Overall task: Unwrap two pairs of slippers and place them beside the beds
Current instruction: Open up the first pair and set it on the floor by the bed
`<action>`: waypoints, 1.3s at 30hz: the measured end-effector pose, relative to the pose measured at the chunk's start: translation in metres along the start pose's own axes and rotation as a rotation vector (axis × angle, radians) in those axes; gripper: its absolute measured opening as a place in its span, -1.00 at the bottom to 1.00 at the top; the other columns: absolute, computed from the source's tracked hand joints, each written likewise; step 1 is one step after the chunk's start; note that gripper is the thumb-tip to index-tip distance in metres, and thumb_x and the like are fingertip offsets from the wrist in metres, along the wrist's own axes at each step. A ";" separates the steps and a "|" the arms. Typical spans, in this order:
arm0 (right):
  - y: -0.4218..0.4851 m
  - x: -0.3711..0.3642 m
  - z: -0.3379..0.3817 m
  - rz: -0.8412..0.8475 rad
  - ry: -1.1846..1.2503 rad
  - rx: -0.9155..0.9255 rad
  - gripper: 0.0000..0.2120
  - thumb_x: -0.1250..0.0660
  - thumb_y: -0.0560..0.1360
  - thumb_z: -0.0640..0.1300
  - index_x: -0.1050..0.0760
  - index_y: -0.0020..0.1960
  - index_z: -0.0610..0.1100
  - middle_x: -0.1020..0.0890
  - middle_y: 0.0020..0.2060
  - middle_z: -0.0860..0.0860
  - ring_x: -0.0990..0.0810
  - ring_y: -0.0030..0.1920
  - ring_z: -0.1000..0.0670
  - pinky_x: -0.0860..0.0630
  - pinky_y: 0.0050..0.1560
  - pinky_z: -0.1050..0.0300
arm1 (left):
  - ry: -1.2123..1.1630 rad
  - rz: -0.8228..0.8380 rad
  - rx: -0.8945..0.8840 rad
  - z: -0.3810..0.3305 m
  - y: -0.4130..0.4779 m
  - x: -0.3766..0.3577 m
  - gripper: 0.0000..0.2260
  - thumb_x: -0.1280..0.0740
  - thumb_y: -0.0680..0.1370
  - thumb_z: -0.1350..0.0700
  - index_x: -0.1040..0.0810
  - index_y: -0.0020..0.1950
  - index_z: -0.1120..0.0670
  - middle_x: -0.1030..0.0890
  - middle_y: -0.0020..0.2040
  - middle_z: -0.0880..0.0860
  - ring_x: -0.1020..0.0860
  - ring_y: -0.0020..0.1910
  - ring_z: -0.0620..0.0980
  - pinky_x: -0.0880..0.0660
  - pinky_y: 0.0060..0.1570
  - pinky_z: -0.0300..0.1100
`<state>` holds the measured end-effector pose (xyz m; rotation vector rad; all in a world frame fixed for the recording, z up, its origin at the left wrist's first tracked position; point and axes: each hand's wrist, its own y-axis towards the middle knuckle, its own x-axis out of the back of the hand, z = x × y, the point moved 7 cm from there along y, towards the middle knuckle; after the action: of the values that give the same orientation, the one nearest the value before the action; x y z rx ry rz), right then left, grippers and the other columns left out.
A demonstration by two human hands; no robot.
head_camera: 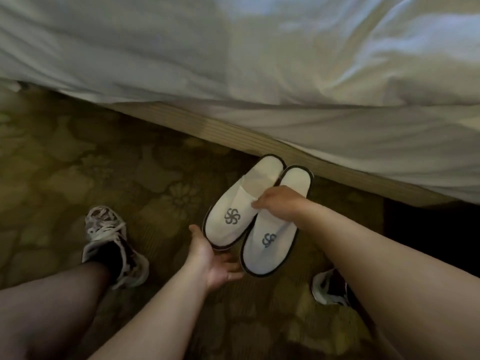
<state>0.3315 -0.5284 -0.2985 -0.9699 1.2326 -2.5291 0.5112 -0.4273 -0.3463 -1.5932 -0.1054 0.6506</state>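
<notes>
Two white slippers with dark edging and a grey swirl logo lie side by side close to the bed base: the left slipper [239, 206] and the right slipper [272, 240], toes towards me. My right hand [278, 201] reaches over them, fingers pinched at the opening of the left slipper. Under the slippers' toe ends my left hand [215, 261] is palm up with fingers spread, touching their edges. Whether the slippers rest on the carpet or are held just above it, I cannot tell. No wrapping is visible.
The bed [285, 74] with a white duvet fills the top of the view; its beige base [233, 136] runs diagonally. Patterned olive carpet [104, 165] covers the floor. My two sneakers [111, 245] [330, 287] stand on either side.
</notes>
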 end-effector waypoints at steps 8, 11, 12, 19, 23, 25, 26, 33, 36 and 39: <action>0.108 -0.051 -0.018 0.070 -0.225 0.117 -0.60 -0.43 0.48 -0.14 -0.47 0.29 -0.19 -0.51 0.27 -0.13 -0.48 0.23 -0.09 -0.39 0.08 0.21 | -0.074 0.009 -0.041 -0.010 0.093 0.019 -0.14 0.06 0.43 -0.56 -0.40 0.48 -0.01 -0.46 0.40 0.31 -0.43 0.33 0.42 -0.40 0.24 0.37; 0.145 -0.065 -0.017 0.110 -0.231 0.173 -0.54 -0.38 0.51 -0.29 -0.40 0.39 -0.27 -0.46 0.35 -0.19 -0.42 0.34 -0.13 -0.28 0.13 0.44 | -0.062 -0.079 -0.023 -0.023 0.124 0.034 -0.16 0.05 0.46 -0.53 -0.36 0.51 0.00 -0.37 0.47 0.28 -0.29 0.45 0.36 -0.28 0.32 0.34; 0.157 -0.070 -0.014 0.122 -0.241 0.189 -0.54 -0.35 0.53 -0.31 -0.38 0.40 -0.28 -0.45 0.35 -0.19 -0.42 0.34 -0.14 -0.27 0.11 0.48 | -0.059 -0.103 -0.008 -0.027 0.133 0.037 -0.17 0.03 0.47 -0.53 -0.36 0.51 0.00 -0.37 0.47 0.26 -0.29 0.46 0.33 -0.29 0.30 0.33; 0.223 -0.099 -0.005 0.103 -0.324 0.206 -0.72 -0.33 0.54 -0.22 -0.50 0.24 -0.18 -0.54 0.22 -0.13 -0.50 0.20 -0.10 -0.34 0.02 0.25 | -0.018 -0.189 0.009 -0.051 0.178 0.056 -0.25 -0.08 0.47 -0.50 -0.44 0.41 0.02 -0.53 0.12 0.16 -0.51 0.02 0.19 -0.48 -0.11 0.11; 0.243 -0.112 -0.009 0.111 -0.327 0.198 -0.68 -0.32 0.55 -0.24 -0.47 0.29 -0.23 -0.52 0.25 -0.16 -0.49 0.24 -0.13 -0.34 0.09 0.23 | 0.035 -0.249 0.021 -0.062 0.190 0.064 -0.31 -0.10 0.53 -0.42 -0.46 0.41 0.05 -0.53 0.15 0.18 -0.52 0.00 0.18 -0.49 -0.23 0.05; 0.249 -0.115 -0.016 0.122 -0.325 0.176 -0.65 -0.32 0.54 -0.25 -0.44 0.32 -0.23 -0.51 0.27 -0.18 -0.48 0.25 -0.14 -0.36 0.16 0.19 | 0.055 -0.258 -0.001 -0.067 0.194 0.065 -0.38 -0.12 0.56 -0.38 -0.50 0.36 0.07 -0.55 0.14 0.19 -0.54 0.02 0.19 -0.49 -0.26 0.00; 0.250 -0.116 -0.020 0.128 -0.310 0.171 -0.60 -0.32 0.54 -0.27 -0.40 0.36 -0.20 -0.49 0.29 -0.18 -0.47 0.27 -0.14 -0.36 0.16 0.19 | 0.057 -0.256 -0.017 -0.068 0.195 0.066 -0.41 -0.13 0.57 -0.36 -0.52 0.34 0.07 -0.56 0.15 0.19 -0.55 0.04 0.19 -0.52 -0.22 0.02; 0.255 -0.107 -0.059 0.154 -0.184 0.022 -0.20 -0.34 0.53 -0.26 0.07 0.59 -0.05 -0.20 0.52 -0.17 -0.28 0.46 -0.17 -0.30 0.34 0.10 | 0.044 -0.268 -0.099 -0.078 0.196 0.073 -0.51 -0.19 0.55 -0.32 -0.49 0.31 -0.03 -0.53 0.20 0.08 -0.49 0.13 0.11 -0.43 0.15 0.06; 0.255 -0.105 -0.073 0.181 -0.124 -0.061 -0.14 -0.41 0.50 -0.24 0.07 0.59 -0.06 -0.22 0.51 -0.19 -0.30 0.45 -0.17 -0.34 0.31 0.11 | 0.044 -0.262 -0.097 -0.079 0.197 0.073 -0.37 -0.17 0.56 -0.33 -0.32 0.53 0.00 -0.39 0.47 0.15 -0.34 0.42 0.18 -0.29 0.35 0.13; 0.257 -0.098 -0.074 0.170 -0.191 -0.119 -0.16 -0.42 0.48 -0.11 0.00 0.59 -0.08 -0.24 0.51 -0.14 -0.31 0.44 -0.15 -0.33 0.29 0.15 | 0.017 -0.257 -0.103 -0.081 0.197 0.070 -0.34 -0.12 0.58 -0.34 -0.24 0.57 0.01 -0.33 0.52 0.14 -0.26 0.50 0.19 -0.22 0.42 0.15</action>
<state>0.3288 -0.6063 -0.5722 -1.0551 1.3571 -2.2014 0.5460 -0.4977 -0.5561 -1.6493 -0.3301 0.4371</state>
